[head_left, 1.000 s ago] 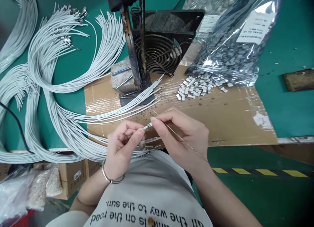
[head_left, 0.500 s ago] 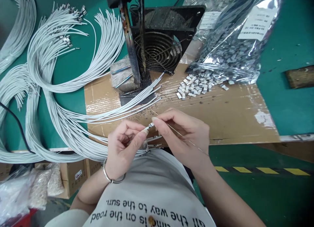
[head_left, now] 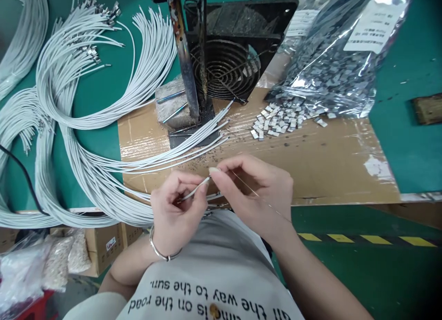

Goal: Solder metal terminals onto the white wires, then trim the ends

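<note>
My left hand (head_left: pixel 179 205) is closed on a white wire (head_left: pixel 194 190), whose end points up and right between thumb and forefinger. Thumb and forefinger of my right hand (head_left: pixel 257 195) are pinched together right at that end and cover the tip. A thin strand of solder wire (head_left: pixel 253 191) runs through the right hand and back along the wrist. What sits between the right fingertips is mostly hidden. Below the hands, more wire ends lie at the table's edge. Just beyond them, a fanned bundle of white wires (head_left: pixel 179 152) rests on the cardboard (head_left: pixel 331 168).
A dark metal stand (head_left: pixel 184 57) with a grey block (head_left: pixel 172 106) rises ahead, before a black fan (head_left: pixel 224 71). Small metal-and-white pieces (head_left: pixel 272 119) spill from a silvery bag (head_left: pixel 331 76) at right. Coiled wire bundles (head_left: pixel 79 122) cover the left. A wooden block (head_left: pixel 428 109) lies far right.
The small connector seen between my fingertips is now covered by the right thumb and forefinger. More white wire shows along my left hand. The view has shifted slightly.
</note>
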`<state>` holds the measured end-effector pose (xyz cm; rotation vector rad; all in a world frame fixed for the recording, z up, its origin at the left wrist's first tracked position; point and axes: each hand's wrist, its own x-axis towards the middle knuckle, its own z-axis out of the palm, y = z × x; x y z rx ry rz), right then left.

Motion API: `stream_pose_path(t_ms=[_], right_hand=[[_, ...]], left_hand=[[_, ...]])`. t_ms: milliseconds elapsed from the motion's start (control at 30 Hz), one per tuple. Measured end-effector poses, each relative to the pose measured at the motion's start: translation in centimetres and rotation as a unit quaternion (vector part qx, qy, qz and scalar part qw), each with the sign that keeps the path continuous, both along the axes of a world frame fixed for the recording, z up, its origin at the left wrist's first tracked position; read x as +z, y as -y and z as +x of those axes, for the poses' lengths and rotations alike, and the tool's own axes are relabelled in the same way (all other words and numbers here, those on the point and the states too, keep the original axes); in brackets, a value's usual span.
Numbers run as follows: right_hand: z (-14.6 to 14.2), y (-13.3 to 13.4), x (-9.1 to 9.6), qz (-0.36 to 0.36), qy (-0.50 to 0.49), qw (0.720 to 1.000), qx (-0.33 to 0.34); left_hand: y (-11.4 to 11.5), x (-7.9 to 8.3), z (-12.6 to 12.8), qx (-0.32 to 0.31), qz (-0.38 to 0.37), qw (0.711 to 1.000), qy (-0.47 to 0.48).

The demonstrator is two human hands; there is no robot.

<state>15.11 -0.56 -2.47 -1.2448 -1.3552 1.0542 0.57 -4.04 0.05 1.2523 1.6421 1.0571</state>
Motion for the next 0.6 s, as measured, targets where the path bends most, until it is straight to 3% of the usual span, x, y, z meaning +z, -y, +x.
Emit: stream_pose_path(t_ms=[167, 467, 600], right_hand=[[-0.1, 0.1, 0.0, 0.023, 0.064, 0.997, -0.021], [1.3, -0.4, -1.3, -0.035, -0.014, 0.998, -0.052], [1.5, -1.4, -1.0, -0.013, 0.005, 0.998, -0.053]], left_hand=[[0.2, -0.2, 0.2, 0.005, 0.040, 0.997, -0.063], [-3.0, -0.3, -0.8, 0.016, -0.017, 0.996, 0.090], [-4.3, -0.6, -0.9, 0.044, -0.039, 0.992, 0.114]])
